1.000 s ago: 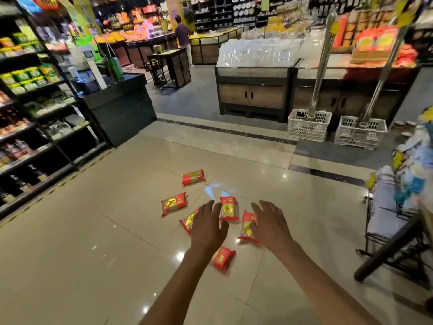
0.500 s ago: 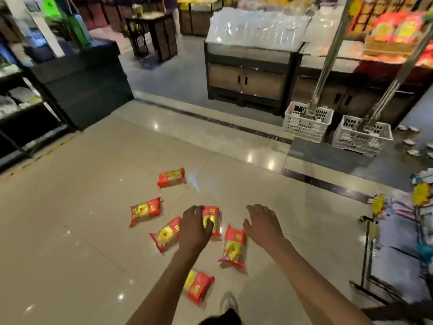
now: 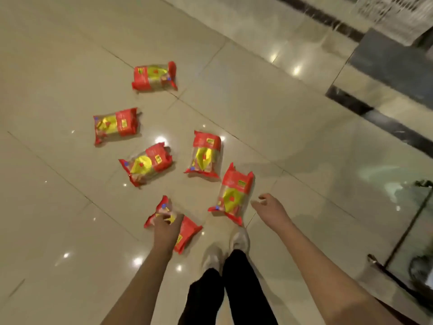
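Several red and yellow snack packets lie scattered on the glossy tile floor. My left hand (image 3: 167,227) is down on the nearest packet (image 3: 188,233), fingers over its yellow end; blur hides whether they grip it. My right hand (image 3: 269,207) hovers open, fingers spread, just right of another packet (image 3: 235,194) and apart from it. Further packets lie at the centre (image 3: 205,154), the middle left (image 3: 146,164), the left (image 3: 116,125) and the far side (image 3: 154,76).
My white shoes (image 3: 239,238) and black trouser legs stand just behind the two nearest packets. A black wire rack (image 3: 408,233) stands at the lower right. A dark floor strip (image 3: 386,123) and a white basket (image 3: 384,17) lie beyond, upper right.
The view has tipped down from the shop aisle to the floor. My left hand dropped onto the nearest packet; my right hand swung right, beside another packet.
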